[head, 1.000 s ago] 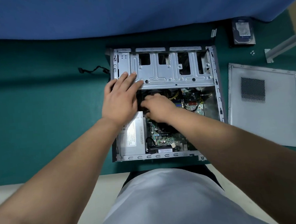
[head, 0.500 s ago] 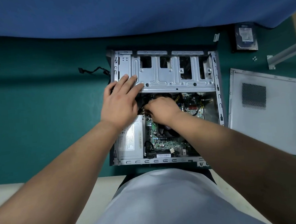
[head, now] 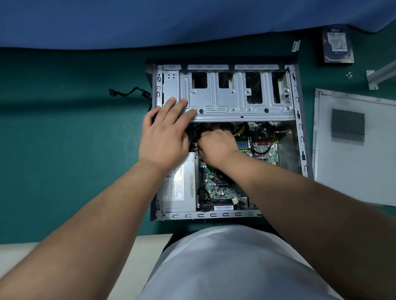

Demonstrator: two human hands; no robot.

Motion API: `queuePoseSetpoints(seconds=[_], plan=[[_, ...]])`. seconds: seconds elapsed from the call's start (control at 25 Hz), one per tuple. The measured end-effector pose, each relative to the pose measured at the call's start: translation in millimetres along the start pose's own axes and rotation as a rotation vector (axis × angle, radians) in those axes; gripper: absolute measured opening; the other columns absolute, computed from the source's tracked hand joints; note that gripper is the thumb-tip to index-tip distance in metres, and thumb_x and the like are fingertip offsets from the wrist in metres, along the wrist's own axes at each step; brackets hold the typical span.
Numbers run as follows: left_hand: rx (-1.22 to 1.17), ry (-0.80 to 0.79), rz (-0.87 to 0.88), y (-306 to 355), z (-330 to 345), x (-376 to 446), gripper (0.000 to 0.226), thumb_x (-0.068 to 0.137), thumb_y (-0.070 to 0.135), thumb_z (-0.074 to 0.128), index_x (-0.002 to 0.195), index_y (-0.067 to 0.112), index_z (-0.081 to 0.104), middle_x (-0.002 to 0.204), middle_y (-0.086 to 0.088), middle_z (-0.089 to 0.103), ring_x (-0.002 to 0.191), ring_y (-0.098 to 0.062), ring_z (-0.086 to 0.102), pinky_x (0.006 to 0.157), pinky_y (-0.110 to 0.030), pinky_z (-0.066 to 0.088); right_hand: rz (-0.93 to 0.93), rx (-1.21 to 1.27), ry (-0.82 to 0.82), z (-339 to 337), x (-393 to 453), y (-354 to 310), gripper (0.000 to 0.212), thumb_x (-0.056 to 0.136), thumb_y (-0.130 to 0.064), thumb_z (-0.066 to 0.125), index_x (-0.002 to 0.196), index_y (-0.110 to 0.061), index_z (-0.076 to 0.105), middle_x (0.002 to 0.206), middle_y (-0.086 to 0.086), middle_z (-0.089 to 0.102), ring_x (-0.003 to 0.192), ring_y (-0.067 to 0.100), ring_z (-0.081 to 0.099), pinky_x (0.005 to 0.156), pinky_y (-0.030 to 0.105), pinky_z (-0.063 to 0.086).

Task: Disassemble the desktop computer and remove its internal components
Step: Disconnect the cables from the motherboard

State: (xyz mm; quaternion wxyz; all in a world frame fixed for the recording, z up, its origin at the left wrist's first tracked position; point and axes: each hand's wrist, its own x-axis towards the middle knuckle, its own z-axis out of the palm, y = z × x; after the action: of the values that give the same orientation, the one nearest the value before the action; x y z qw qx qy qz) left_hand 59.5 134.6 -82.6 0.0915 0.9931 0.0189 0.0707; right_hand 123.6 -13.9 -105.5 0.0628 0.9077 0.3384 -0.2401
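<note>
Computer case: I see it lying open on its side on the green table, just ahead of my torso; it sits a little further along the table in view than half a second ago, because my head camera has shifted
Drive cage: grey metal plate spanning the far half of the case, same place in the case as before
Left hand: fingers straight and spread, pressing flat on the near left corner of the drive cage; released, gripping nothing, and it has kept that pose since the earlier frame
Right hand: knuckles up, fingers curled down into the cables just under the cage edge; it has crept slightly toward the cage since half a second ago; I cannot tell what it pinches, the fingertips are hidden
Motherboard: green board exposed in the case floor, partly under my right forearm
Power supply: silver box with a label, in the near left corner of the case, beside the motherboard
Side panel: off the case, flat on the table to the right
Hard drive: out of the case, far right on the table
Loose cable: black, on the table left of the case
</note>
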Motion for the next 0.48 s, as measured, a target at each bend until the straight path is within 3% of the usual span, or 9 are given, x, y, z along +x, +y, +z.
queuePoseSetpoints(seconds=[0.48], plan=[[-0.003, -0.008, -0.011, 1.2, -3.4, -0.5, 0.057, 0.085, 0.021, 0.049, 0.14, 0.032, 0.056, 0.158, 0.005, 0.045, 0.151, -0.018, 0.032, 0.12, -0.041, 0.019, 0.038, 0.067, -0.01, 1.8, 3.7, -1.7, 0.02, 0.09, -0.022, 0.065, 0.108, -0.015, 0.071, 0.109, 0.006, 0.071, 0.11, 0.032, 0.065, 0.091, 0.038, 0.051]])
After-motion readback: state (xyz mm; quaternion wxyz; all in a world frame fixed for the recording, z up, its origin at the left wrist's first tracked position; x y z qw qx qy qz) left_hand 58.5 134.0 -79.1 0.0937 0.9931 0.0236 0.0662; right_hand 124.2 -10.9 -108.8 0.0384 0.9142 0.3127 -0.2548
